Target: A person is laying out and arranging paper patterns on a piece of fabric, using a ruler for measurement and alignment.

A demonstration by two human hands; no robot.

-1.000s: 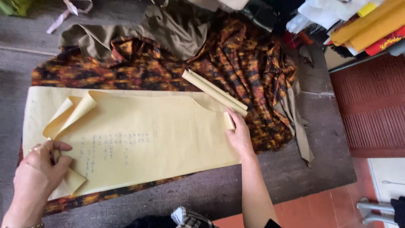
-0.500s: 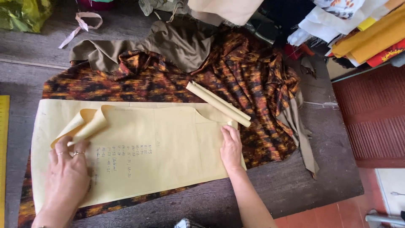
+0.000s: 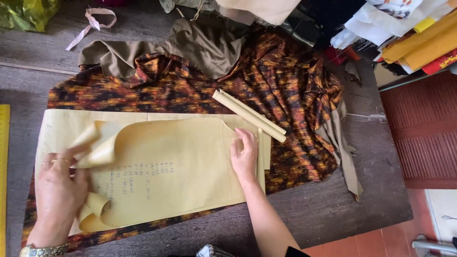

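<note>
The pattern sheet (image 3: 166,166) is matt, pale yellow paper, smooth, with soft curled edges; the rolled piece (image 3: 249,115) looks like the same paper. The patterned fabric (image 3: 285,85) beneath is woven cloth, slightly rumpled, with a dull sheen. The olive cloth (image 3: 200,47) looks matt and soft. The table (image 3: 309,214) is worn, rough grey wood.
</note>
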